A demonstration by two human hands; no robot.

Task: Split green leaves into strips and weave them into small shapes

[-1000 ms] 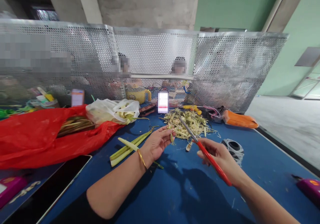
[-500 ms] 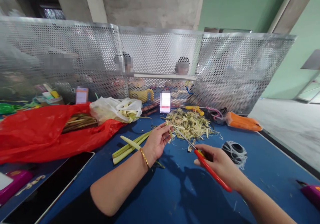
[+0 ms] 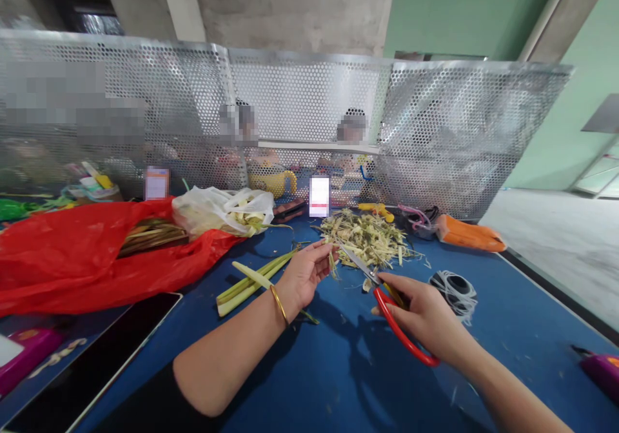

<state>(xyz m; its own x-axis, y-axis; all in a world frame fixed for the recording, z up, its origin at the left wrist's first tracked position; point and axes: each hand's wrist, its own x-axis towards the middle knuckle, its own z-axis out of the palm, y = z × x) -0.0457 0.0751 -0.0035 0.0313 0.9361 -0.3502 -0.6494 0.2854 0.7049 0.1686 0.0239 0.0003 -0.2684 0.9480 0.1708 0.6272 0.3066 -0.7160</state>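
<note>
My right hand [image 3: 422, 315] grips red-handled scissors [image 3: 382, 297], their blades pointing up-left at my left hand. My left hand [image 3: 304, 273], a gold bangle on its wrist, pinches a small pale green leaf piece [image 3: 333, 262] between thumb and fingertips, close to the scissor tips. Just beyond both hands lies a heap of leaf trimmings [image 3: 365, 238] on the blue table [image 3: 338, 368]. A few long green leaf strips [image 3: 251, 279] lie to the left of my left hand.
A red plastic bag [image 3: 72, 259] with leaves and a white plastic bag [image 3: 222, 210] lie at left. A coil of white cord [image 3: 454, 288], an orange pouch [image 3: 467, 234] and a dark tablet [image 3: 97, 355] sit around. A perforated metal screen [image 3: 300, 110] stands behind, people beyond it.
My right hand turned the scissors and lowered them toward the table, blades drawing nearer the piece in my left hand. My left hand stayed nearly in place.
</note>
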